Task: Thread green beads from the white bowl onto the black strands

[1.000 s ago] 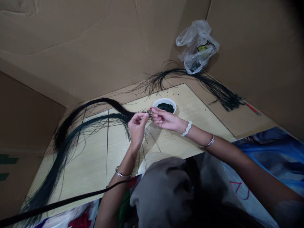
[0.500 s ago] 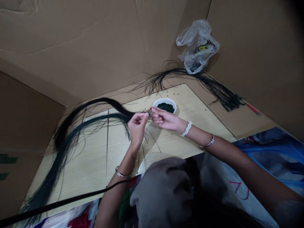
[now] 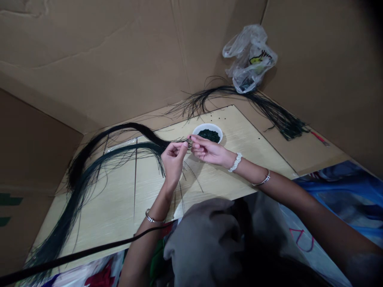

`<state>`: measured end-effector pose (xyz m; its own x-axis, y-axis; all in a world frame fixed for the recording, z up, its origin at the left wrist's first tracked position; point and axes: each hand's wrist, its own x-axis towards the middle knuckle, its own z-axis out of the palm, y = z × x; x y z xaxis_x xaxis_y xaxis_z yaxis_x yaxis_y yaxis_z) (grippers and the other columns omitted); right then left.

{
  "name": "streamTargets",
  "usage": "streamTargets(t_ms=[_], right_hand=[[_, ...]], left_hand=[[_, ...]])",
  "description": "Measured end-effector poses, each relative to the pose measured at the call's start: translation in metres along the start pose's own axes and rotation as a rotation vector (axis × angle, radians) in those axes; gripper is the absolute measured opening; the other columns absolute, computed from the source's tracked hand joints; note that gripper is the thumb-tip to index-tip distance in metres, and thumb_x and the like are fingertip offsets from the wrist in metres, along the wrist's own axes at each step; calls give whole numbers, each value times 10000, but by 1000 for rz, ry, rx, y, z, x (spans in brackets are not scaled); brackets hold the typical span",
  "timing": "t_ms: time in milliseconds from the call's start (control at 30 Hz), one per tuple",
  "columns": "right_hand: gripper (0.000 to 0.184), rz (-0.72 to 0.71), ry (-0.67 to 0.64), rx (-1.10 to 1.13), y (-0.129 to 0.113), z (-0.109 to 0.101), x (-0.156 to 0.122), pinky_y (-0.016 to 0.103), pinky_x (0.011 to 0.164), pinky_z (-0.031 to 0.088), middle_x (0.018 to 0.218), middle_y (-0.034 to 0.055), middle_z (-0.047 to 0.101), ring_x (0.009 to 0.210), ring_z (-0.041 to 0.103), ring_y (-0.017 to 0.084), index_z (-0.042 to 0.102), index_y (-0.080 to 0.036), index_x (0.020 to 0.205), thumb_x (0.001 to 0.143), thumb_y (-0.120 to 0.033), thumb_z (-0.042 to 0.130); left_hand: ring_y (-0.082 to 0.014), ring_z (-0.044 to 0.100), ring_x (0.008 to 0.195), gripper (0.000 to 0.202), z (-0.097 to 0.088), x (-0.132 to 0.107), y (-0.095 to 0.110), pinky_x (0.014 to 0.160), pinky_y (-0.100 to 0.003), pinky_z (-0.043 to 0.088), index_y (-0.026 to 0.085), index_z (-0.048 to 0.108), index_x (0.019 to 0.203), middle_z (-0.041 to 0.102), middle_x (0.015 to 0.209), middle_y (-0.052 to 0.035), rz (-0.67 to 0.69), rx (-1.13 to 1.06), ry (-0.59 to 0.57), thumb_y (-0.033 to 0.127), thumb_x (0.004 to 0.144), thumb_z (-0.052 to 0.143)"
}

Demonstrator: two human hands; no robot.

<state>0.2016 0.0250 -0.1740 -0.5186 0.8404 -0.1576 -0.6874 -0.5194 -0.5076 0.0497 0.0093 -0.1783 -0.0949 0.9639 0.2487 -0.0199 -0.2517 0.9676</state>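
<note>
Long, thin black strands (image 3: pixel 131 128) sweep in a loose hank across the board and end in a small gathered bunch (image 3: pixel 186 143). My left hand (image 3: pixel 173 160) pinches this bunch between thumb and fingers, and my right hand (image 3: pixel 208 150) holds its tip with thumb and forefinger. The two hands nearly touch. Just beyond them, a small white bowl (image 3: pixel 207 132) holds dark green beads (image 3: pixel 208 135). A second hank of black strands (image 3: pixel 263 104) lies farther back, across the board's far edge.
A pale wood-grain board (image 3: pixel 239 135) lies inside a cardboard enclosure (image 3: pixel 89 59). A clear plastic bag (image 3: pixel 250 59) stands at the back, near a red-tipped tool (image 3: pixel 319 138). A grey cloth (image 3: pixel 203 243) and a black cord (image 3: pixel 80 253) cross the near side.
The whole view drifts very slightly. My hands keep the same hold on the strands, and the bowl stays in place.
</note>
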Motion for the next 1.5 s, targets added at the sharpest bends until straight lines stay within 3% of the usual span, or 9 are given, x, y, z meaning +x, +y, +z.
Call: streamTargets(t_ms=[467,900,1100,1300,1500], right_hand=[[20,6,0,23,1,0,0,99,400,218,560,-67,472,433,319,10,609,-128,956,937,-129,616],[68,-7,34,-5,0,1,0,104,405,209,575,-70,464,443,313,12,599,-140,955,911,-123,647],[50,-8,25,10,0,3,-1,101,400,205,567,-62,467,435,312,14,604,-130,947,955,-101,564],[62,0,37,5,0,3,-1,103,398,204,561,-76,454,432,298,12,591,-141,936,914,-124,647],[27,-5,28,-3,0,3,-1,101,399,205,557,-77,453,428,294,10,588,-138,943,937,-125,611]], left_hand=[[-60,442,530,264,0,0,-1,501,-180,342,153,708,767,604,643,18,23,5,3,403,775,794],[-79,484,574,251,1,0,2,533,-190,378,152,707,749,620,657,6,25,26,-5,385,755,801],[-76,464,562,231,1,0,1,523,-193,363,155,709,753,608,648,10,22,23,-16,369,759,797],[-76,471,575,215,1,0,1,534,-189,372,152,708,759,617,659,7,23,20,-24,351,769,789],[-74,470,572,223,1,-1,1,535,-192,368,151,706,756,614,660,9,18,24,-24,356,766,793]])
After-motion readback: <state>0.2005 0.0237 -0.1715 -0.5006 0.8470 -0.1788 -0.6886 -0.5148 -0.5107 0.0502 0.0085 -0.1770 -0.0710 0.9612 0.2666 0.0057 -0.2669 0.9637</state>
